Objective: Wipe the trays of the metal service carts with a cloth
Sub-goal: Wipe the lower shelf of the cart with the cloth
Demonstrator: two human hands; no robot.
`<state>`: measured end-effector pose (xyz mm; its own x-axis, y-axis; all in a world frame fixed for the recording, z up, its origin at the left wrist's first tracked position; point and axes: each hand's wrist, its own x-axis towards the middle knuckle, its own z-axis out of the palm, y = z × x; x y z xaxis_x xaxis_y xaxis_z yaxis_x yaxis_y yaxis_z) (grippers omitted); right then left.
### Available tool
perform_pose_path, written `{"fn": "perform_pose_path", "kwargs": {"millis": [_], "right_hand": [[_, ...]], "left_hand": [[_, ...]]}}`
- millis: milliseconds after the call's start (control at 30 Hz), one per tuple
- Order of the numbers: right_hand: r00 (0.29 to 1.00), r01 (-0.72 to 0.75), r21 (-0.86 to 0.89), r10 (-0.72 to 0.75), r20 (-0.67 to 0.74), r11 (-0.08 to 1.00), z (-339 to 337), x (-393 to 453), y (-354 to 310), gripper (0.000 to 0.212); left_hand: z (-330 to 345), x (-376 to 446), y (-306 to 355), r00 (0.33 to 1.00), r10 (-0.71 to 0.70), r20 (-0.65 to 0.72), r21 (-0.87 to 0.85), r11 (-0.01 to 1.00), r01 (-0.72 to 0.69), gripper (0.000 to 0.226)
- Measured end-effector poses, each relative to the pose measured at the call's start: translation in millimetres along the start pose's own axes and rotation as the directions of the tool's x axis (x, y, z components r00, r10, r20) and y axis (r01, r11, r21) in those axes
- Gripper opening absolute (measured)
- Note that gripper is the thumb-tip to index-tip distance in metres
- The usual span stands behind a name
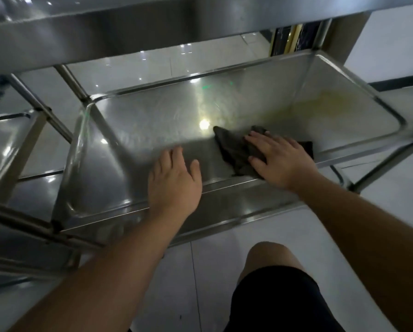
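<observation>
Dark cloth [239, 149] lies in lower tray [138, 121], near its front rim. R hand [279, 159] presses cloth flat, fingers spread. L hand [174, 178] left of cloth, fingers straight, together, over rim.

Glossy tiled floor [207, 271], a white wall [396, 39] and black shorts [277, 298] surround the scene.

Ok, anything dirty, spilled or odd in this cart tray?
Yes: a yellowish smear stains the tray floor near its far right corner, beyond the dark cloth under the right hand. The left hand rests open by the near rim. No visible damage.
</observation>
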<state>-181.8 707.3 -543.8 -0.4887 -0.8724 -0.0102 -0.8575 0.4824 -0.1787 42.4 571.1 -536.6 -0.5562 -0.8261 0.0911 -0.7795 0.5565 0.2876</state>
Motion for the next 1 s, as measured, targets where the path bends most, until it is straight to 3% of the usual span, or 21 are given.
{"fn": "perform_pose_path", "kwargs": {"millis": [133, 267, 600, 767, 867, 1000], "right_hand": [[0.972, -0.234, 0.015, 0.234, 0.001, 0.972, -17, 0, 69, 0.064], [0.957, -0.291, 0.04, 0.291, 0.007, 0.956, -14, 2, 44, 0.072], [0.999, -0.032, 0.044, 0.031, 0.034, 0.998, 14, -20, -68, 0.076], [0.991, 0.121, 0.034, -0.122, 0.049, 0.992, 8, -24, -62, 0.07], [0.999, 0.029, 0.014, -0.029, 0.028, 0.999, -2, -25, -9, 0.067], [0.967, -0.256, 0.026, 0.256, -0.011, 0.966, -25, -27, 78, 0.065]], "left_hand": [[12, -7, 3, 1.0, 0.016, 0.002, 0.082, 0.997, -0.016, 0.066], [13, -3, 2, 0.999, 0.014, 0.047, 0.114, 0.993, -0.019, 0.071], [5, -3, -22, 0.991, 0.069, 0.111, 0.131, 0.988, -0.083, 0.073], [-3, -6, -29, 0.985, 0.096, 0.142, 0.129, 0.985, -0.115, 0.073], [-6, -7, -27, 0.985, 0.093, 0.147, 0.147, 0.982, -0.115, 0.074], [-7, -5, -24, 0.978, 0.08, 0.19, 0.147, 0.983, -0.109, 0.075]]}}
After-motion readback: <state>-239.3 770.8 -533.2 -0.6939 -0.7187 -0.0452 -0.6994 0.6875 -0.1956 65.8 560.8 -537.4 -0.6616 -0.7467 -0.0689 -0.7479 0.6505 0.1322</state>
